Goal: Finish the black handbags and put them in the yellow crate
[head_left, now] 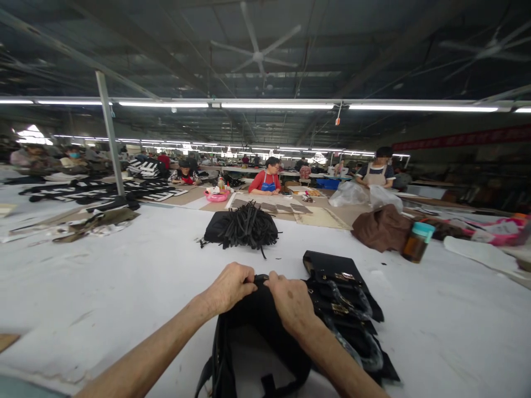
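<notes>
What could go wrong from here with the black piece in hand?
1. The left hand and right hand grip the black piece only near its top edge, so it might slip or twist.
2. The stacked black bags lie close by the right forearm; a sideways swing could shift them.
3. Loose ends on the black strips might snag if brushed.
</notes>
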